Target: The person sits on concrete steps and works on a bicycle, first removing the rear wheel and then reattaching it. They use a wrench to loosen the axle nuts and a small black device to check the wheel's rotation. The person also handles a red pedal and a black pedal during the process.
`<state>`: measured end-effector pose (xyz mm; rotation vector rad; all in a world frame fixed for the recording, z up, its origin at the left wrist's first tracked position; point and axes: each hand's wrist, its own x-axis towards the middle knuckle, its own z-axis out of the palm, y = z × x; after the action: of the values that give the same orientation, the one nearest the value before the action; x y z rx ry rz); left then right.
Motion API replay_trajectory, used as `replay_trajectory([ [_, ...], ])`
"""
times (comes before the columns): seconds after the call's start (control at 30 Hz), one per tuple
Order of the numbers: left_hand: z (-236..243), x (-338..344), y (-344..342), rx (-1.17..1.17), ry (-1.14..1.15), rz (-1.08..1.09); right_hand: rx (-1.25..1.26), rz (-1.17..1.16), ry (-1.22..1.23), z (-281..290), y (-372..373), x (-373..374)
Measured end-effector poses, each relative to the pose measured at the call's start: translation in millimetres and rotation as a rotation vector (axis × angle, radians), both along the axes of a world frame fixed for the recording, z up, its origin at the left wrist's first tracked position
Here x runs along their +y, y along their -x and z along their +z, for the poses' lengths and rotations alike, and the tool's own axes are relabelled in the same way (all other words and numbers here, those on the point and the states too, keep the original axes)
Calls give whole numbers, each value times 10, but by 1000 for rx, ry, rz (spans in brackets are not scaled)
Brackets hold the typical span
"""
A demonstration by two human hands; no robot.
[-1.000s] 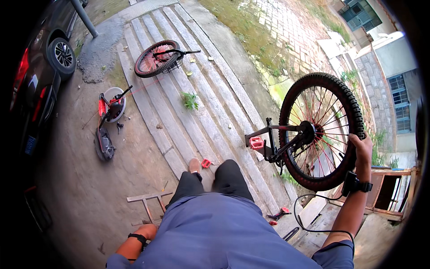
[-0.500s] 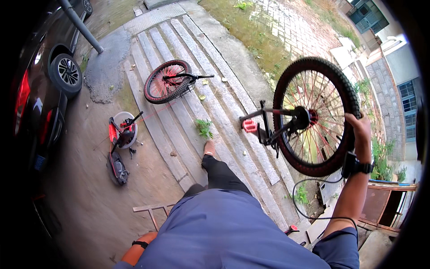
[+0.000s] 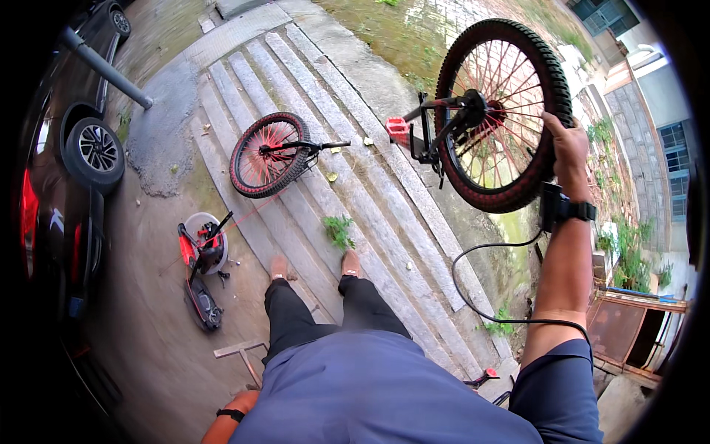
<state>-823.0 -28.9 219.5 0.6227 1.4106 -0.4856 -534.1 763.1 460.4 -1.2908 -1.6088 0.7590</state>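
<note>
My right hand (image 3: 568,148) is closed around the knobby tyre of a bicycle wheel (image 3: 494,115) with red spokes, held up in the air at the right. Black frame tubes stay joined to its hub, and a red pedal (image 3: 398,129) sticks out on their left. A small black device and strap sit on that wrist, with a black cable hanging in a loop. My left hand (image 3: 242,400) is low beside my hip, its fingers hidden. Another red-spoked wheel (image 3: 265,151) lies on the stone steps, attached to a black fork (image 3: 325,147).
A white bucket (image 3: 197,220) with black and red parts stands left of the steps (image 3: 303,211), beside a black part resembling a saddle (image 3: 203,307). A dark car (image 3: 55,159) and grey pole (image 3: 111,72) are farther left. A metal frame (image 3: 240,349) is near my legs.
My right hand has carried the held wheel farther forward and slightly left, its arm now stretched out. My left foot has come into view beside the right one on the steps.
</note>
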Motion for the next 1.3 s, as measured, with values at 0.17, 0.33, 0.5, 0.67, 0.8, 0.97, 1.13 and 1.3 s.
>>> replay_trajectory([
  [0.17, -77, -14, 511, -23, 28, -32, -283, -155, -10, -594, 421, -72],
  [0.33, -138, -68, 1130, -62, 56, -81, -260, -130, 84, -684, 439, -551],
  [0.5, -256, -33, 1788, -97, 68, -159, -305, -256, 136, -995, 511, -1147],
  [0.67, -376, 82, 2354, -127, 87, -254, -363, -381, 235, -1303, 795, -1828],
  [0.8, -509, 196, 2580, -116, 157, -384, -439, -425, 334, -1877, 589, -2191],
  [0.97, -609, 248, 2591, -69, 182, -503, -375, -445, 400, -2378, 592, -2585],
  [1.13, -638, 345, 2340, -127, 90, -573, -308, -452, 566, -2638, 780, -2826],
  [1.3, -770, 244, 1910, -62, 95, -663, -462, -403, 586, -3328, 607, -3003],
])
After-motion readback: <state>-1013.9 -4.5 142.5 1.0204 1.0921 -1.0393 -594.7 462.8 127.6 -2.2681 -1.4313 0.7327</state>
